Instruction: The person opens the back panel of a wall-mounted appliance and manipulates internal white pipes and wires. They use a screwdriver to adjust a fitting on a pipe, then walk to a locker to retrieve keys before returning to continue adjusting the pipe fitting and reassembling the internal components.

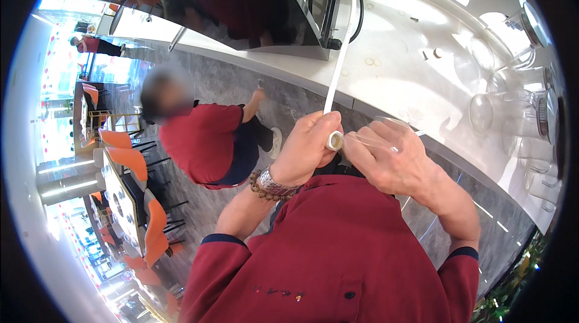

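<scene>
One white hose runs forward from the left hand gripping it; right hand, just beside, holds something clear.

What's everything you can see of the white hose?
The white hose looks slim, smooth and like plastic. It enters at the picture's upper edge, bends beside the black appliance, and runs nearly straight over the white counter into the left grip, closed around it. A pale hollow fitting shows beside that grip; any join is hidden.
</scene>
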The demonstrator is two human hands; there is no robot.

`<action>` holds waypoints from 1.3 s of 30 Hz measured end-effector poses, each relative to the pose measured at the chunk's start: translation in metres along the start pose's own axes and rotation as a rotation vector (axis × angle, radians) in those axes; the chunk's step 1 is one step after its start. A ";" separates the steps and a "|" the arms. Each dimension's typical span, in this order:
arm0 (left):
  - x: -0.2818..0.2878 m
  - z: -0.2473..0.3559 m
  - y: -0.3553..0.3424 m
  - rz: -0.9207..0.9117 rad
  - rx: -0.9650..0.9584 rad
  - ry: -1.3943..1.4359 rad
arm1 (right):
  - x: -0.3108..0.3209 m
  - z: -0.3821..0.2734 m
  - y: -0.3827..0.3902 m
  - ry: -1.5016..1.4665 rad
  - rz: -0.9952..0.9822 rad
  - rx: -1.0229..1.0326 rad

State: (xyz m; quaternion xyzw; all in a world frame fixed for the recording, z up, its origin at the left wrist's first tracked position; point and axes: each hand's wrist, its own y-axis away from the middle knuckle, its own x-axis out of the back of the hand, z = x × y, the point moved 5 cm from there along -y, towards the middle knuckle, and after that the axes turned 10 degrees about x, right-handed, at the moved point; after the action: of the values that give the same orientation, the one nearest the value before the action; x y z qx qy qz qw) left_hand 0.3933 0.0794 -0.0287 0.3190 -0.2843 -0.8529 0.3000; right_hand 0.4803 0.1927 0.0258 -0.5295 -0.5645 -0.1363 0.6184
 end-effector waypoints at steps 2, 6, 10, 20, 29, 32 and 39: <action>0.000 0.002 0.001 0.005 -0.011 -0.056 | 0.000 -0.003 -0.005 0.017 -0.013 0.074; -0.007 0.015 0.008 -0.023 -0.029 -0.036 | 0.016 -0.002 -0.016 0.054 -0.036 0.112; -0.012 0.016 0.014 -0.076 -0.011 0.074 | 0.017 0.008 -0.003 -0.246 0.191 -0.084; 0.004 0.009 0.014 -0.070 0.017 -0.050 | 0.010 0.007 -0.011 -0.545 0.045 -0.167; 0.004 0.002 0.014 -0.051 0.016 0.008 | 0.005 0.006 -0.020 -0.542 -0.046 -0.011; 0.005 -0.003 0.012 -0.061 -0.029 0.012 | 0.004 0.002 -0.020 -0.444 -0.098 0.016; 0.010 -0.006 0.016 -0.006 -0.016 0.091 | -0.011 -0.005 -0.018 -0.492 -0.027 -0.083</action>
State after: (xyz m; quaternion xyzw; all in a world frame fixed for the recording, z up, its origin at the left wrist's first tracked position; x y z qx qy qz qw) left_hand 0.3968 0.0603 -0.0247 0.3561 -0.2627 -0.8406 0.3125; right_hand 0.4654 0.1769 0.0260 -0.5640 -0.6990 -0.0347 0.4383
